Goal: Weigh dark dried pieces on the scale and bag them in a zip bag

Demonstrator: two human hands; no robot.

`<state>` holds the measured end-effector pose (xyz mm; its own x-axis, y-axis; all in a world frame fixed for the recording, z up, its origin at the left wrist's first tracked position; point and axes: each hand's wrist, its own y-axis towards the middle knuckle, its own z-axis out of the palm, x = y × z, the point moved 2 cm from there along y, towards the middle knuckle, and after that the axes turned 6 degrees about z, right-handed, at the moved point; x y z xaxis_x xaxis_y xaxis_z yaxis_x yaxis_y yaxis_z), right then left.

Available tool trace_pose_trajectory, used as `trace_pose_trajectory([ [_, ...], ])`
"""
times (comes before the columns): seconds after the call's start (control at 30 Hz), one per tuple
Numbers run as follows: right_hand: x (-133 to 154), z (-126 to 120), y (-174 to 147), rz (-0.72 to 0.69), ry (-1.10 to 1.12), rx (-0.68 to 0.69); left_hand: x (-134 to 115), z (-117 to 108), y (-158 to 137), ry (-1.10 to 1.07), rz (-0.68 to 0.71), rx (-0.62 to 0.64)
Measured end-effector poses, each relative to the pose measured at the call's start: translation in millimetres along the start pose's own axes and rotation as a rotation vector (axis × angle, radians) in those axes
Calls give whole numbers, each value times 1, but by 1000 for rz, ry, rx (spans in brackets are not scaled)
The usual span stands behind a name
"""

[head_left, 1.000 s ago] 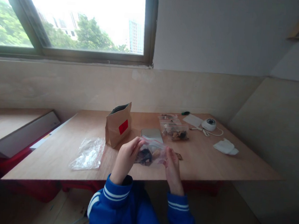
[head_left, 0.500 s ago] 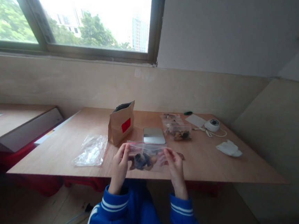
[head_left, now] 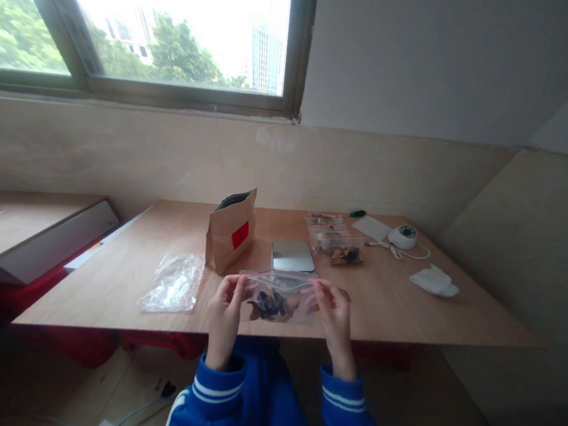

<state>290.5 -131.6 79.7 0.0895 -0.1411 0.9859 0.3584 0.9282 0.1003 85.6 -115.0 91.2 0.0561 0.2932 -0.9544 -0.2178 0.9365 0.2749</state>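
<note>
Holding: a clear zip bag (head_left: 276, 297) with dark dried pieces inside, stretched between both hands above the desk's (head_left: 405, 310) near edge.
Left hand (head_left: 224, 304): fingers pinched shut on the bag's left top corner.
Right hand (head_left: 334, 310): fingers pinched shut on its right top corner.
Behind the bag: silver scale (head_left: 293, 256), brown paper pouch (head_left: 230, 230).
Toward the left edge: empty plastic bag (head_left: 173, 283).

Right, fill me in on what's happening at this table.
A person in blue sleeves holds a small clear zip bag of dark dried pieces, left hand and right hand pinching its two upper corners above the table's near edge. A brown paper pouch, a small scale and other filled bags sit beyond.
</note>
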Motion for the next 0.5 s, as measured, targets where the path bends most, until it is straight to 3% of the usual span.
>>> trace_pose_trajectory([
  [0.3,7,6,3,-67,-70,43,-9,-8,-3,159,97,-28],
  [0.5,10,6,-1,-146,-9,-40,-11,-14,0,177,95,-35],
])
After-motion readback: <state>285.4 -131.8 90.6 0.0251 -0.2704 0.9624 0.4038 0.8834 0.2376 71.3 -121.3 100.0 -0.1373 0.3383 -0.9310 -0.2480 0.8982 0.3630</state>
